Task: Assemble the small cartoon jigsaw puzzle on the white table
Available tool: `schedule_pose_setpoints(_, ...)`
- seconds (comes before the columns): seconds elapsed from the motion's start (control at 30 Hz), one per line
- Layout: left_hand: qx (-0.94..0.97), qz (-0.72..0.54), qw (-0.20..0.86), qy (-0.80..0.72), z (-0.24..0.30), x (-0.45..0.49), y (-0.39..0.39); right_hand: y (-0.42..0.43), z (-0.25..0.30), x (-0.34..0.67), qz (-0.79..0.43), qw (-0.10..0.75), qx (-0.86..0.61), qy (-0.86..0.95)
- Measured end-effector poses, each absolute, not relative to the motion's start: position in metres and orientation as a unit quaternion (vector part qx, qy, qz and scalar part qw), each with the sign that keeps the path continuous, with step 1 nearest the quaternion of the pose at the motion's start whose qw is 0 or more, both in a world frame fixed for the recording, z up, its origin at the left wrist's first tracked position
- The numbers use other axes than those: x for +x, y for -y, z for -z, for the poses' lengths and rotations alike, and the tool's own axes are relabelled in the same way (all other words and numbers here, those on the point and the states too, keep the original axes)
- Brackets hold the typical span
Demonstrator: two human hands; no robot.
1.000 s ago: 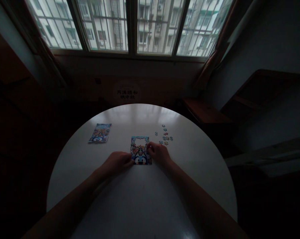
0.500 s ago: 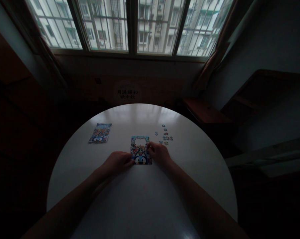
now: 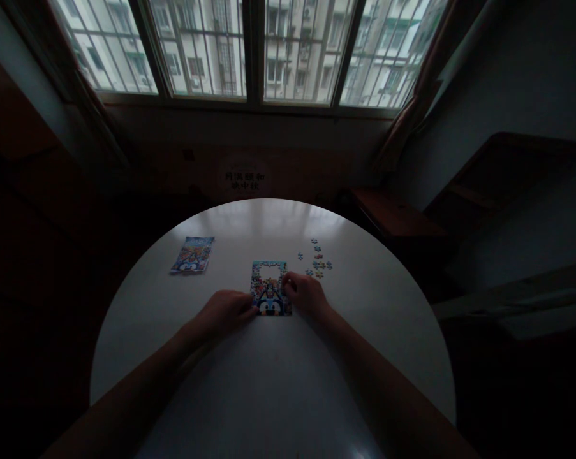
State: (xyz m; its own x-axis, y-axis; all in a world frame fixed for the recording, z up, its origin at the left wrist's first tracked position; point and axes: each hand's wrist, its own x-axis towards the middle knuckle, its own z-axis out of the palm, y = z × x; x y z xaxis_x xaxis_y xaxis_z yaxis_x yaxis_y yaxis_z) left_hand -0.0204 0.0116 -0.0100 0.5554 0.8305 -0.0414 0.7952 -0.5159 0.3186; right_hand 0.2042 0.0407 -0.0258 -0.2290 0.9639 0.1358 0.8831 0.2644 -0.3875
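Observation:
A partly assembled jigsaw puzzle lies flat on the white table, with a blue-and-white cartoon figure along its near side. White shows through a gap in its upper middle. My left hand holds the puzzle's lower left edge, thumb and fingertips against it. At the right edge, my right hand is closed, its fingers curled and pinched together over the puzzle; whatever lies between the fingertips is too small and dark to make out. Several loose jigsaw pieces are scattered beyond my right hand.
A colourful picture packet with a similar design lies at the left of the round white table. A barred window stands beyond. A reddish-brown wooden surface is behind the table at the right. The room is dim.
Almost nothing differs. Both hands stay at the puzzle's edges, and the loose pieces and packet lie where they were.

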Motion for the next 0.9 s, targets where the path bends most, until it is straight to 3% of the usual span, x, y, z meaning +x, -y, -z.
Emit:
schedule_pose_setpoints(0.63,0.864,-0.073,0.151,-0.475,0.0136,-0.0206,-0.0117,-0.0408,0.0268,0.2048,-0.109,0.185,-0.59,0.779)
schedule_pose_setpoints(0.9,0.801,-0.105,0.123,-0.577,0.0135,-0.0196,-0.012,-0.0417,0.0293,0.2048,-0.104,0.187,-0.59,0.778)
